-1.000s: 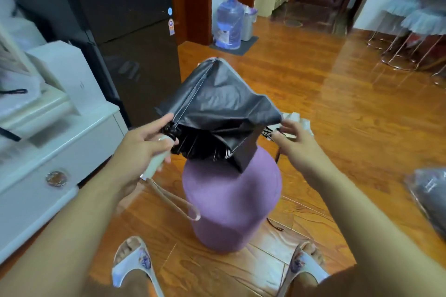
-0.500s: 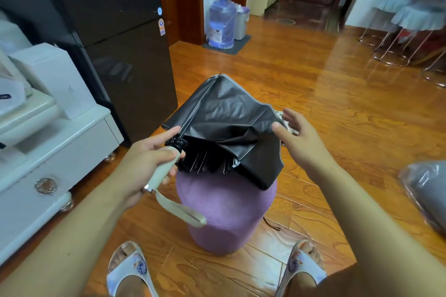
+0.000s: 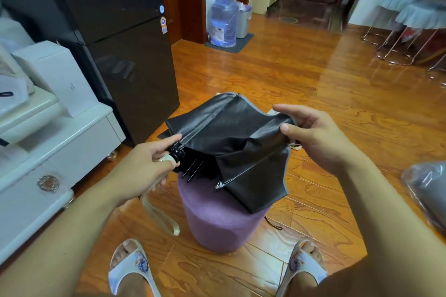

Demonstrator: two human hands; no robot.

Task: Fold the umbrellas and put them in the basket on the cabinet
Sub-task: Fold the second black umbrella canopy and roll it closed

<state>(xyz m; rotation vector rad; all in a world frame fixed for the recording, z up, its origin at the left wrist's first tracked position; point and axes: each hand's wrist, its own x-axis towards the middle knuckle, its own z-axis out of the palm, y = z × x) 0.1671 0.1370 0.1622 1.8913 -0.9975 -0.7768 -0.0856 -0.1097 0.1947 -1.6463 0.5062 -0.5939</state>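
A wooden floor [image 3: 313,94] fills the view, and a tall black refrigerator [image 3: 115,31] stands beyond and to the left of the purple stool [image 3: 222,222]. A white cabinet [image 3: 60,152] runs along the left side of the stool, well apart from it, with a white box [image 3: 58,77] on its upper surface. Far behind the stool a blue water jug [image 3: 224,21] sits on a dark mat, and stacked stools with pale covers [image 3: 415,14] stand to the far right. A grey bundle in clear plastic [image 3: 427,190] lies on the floor to the right of the stool.

The half-collapsed black umbrella [image 3: 231,142] is held just above the stool's top, its canopy slack and hanging over the stool's right edge, metal rib tips showing underneath. The left hand [image 3: 142,171] has its grip wrapped round the umbrella's pale handle, forefinger stretched along the shaft; a beige wrist strap [image 3: 161,217] dangles below it, left of the stool. The right hand [image 3: 313,137] pinches a fold of the canopy's edge between thumb and fingers, above the stool's right side. Two feet in white slippers [image 3: 130,270] flank the stool's near side.
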